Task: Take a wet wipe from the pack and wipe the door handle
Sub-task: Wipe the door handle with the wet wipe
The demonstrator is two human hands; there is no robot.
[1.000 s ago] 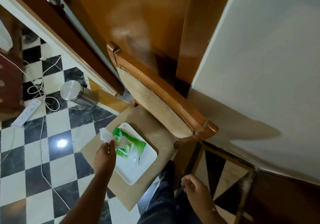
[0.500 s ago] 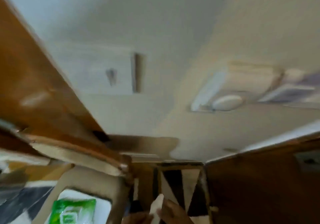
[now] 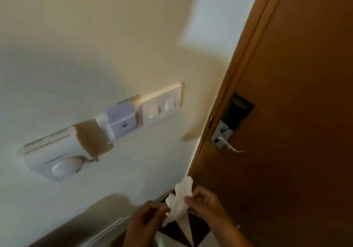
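A crumpled white wet wipe [image 3: 178, 199] hangs between both my hands at the bottom centre. My left hand [image 3: 148, 219] pinches its lower left side, and my right hand [image 3: 205, 202] pinches its upper right edge. Up and to the right, a silver lever door handle [image 3: 228, 143] on a metal lock plate sticks out of the brown wooden door [image 3: 296, 113], below a black card-reader panel [image 3: 237, 109]. My hands are well below and left of the handle. The wipe pack is out of view.
On the cream wall to the left sit a white switch plate [image 3: 162, 106], a small lilac-white box [image 3: 122, 119] and a white thermostat with a round dial [image 3: 57, 159]. Black-and-white floor tiles [image 3: 183, 229] show beneath my hands.
The view swung up from the chair and wipe pack to the wall and door. The wipe, pulled out by my left hand, is now held in both hands.
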